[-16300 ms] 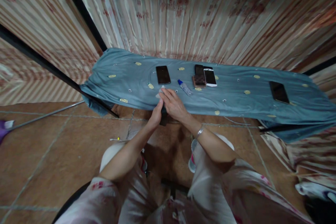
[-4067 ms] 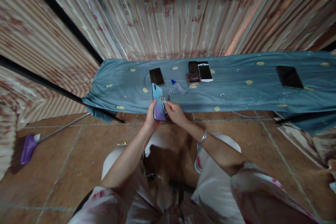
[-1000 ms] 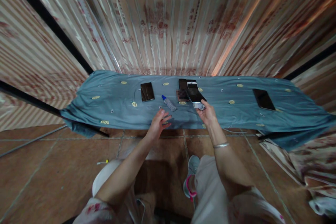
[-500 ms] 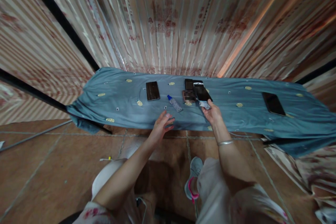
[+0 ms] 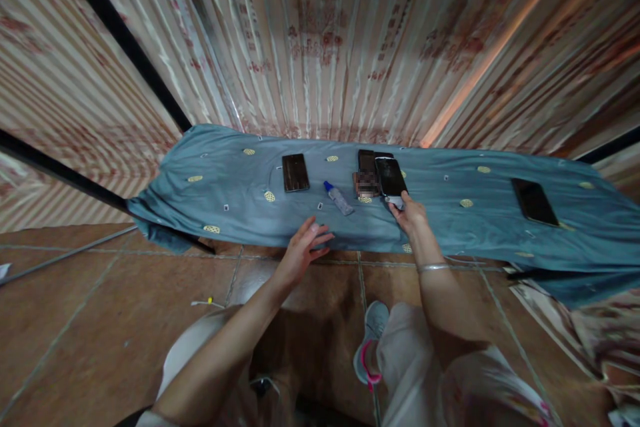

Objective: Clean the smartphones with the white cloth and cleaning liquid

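My right hand (image 5: 411, 217) pinches the near end of a dark phone (image 5: 391, 177), which rests on a stack of other phones (image 5: 367, 160) on the blue-grey cloth-covered table (image 5: 240, 207). A bit of white shows at my fingertips; I cannot tell whether it is a wipe or a phone underneath. My left hand (image 5: 304, 248) hovers with spread fingers and nothing in it at the table's front edge. It is just short of a small clear bottle with a blue cap (image 5: 339, 198).
A dark phone (image 5: 295, 172) lies left of the bottle and another (image 5: 534, 201) far to the right. A striped curtain (image 5: 320, 47) hangs behind the table. Brown floor tiles (image 5: 100, 320) and my shoe (image 5: 370, 343) are below.
Earlier my left hand held a blue-backed phone while my right worked on it. Over the last second my right hand lowered the dark phone onto the stack; my left hand stayed open near the edge.
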### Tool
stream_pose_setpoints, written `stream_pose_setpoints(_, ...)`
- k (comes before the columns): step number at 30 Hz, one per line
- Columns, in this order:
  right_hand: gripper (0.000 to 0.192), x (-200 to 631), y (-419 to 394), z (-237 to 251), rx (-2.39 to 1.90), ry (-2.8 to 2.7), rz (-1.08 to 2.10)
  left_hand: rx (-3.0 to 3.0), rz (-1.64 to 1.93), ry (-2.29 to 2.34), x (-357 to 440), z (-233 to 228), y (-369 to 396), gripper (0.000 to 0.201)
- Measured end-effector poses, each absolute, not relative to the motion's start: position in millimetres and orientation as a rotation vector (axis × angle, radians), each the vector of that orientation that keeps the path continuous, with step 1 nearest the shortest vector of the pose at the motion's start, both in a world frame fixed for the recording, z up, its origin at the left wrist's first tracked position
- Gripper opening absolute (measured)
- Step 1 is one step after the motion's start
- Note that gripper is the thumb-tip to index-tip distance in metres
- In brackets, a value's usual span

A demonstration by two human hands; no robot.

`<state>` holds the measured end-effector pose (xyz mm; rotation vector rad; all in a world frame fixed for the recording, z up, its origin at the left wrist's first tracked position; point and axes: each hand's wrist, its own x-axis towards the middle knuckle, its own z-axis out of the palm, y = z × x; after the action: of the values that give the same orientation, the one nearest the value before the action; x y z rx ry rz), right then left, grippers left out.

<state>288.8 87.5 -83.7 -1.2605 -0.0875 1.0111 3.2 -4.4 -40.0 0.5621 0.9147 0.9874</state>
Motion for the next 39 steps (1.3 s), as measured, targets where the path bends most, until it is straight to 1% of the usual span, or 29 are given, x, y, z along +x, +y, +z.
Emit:
stream_pose_setpoints(3,0.014,292,89,-79,-1.268,-0.081,1.059,0.573,0.983,0.931,0,-39,-6,0.058)
stream_pose_setpoints(7,0.022,292,89,-72,-1.28,-0.095,1.106,0.575,0.985,0.935,-4,-40,-7,0.058)
stream_pose_setpoints(10,0.023,291,88,-70,-1.297,-0.121,1.12,0.576,0.986,0.935,-6,-41,-8,0.058)
stream_pose_setpoints(15,0.021,295,81,-68,-1.369,-0.176,1.127,0.593,0.971,0.953,-8,-41,-9,0.059)
stream_pose_setpoints(19,0.015,289,69,-63,-1.378,-0.268,1.173,0.608,0.94,0.984,-9,-42,-10,0.057)
stream_pose_setpoints(22,0.01,265,59,-58,-1.319,-0.418,1.281,0.589,0.918,0.992,-9,-43,-11,0.051)
stream_pose_setpoints(26,0.006,213,48,-55,-1.071,-0.603,1.512,0.486,0.903,0.923,-10,-44,-12,0.041)
stream_pose_setpoints(28,0.012,187,44,-56,-0.936,-0.661,1.612,0.442,0.902,0.871,-12,-43,-11,0.038)
stream_pose_setpoints(32,0.02,151,37,-60,-0.83,-0.701,1.779,0.414,0.91,0.797,-15,-43,-9,0.032)
stream_pose_setpoints(36,0.022,135,34,-64,-0.78,-0.695,1.911,0.342,0.929,0.782,-20,-43,-7,0.023)
stream_pose_setpoints(39,0.023,128,35,-68,-0.781,-0.728,1.949,0.28,0.941,0.792,-24,-44,-4,0.02)
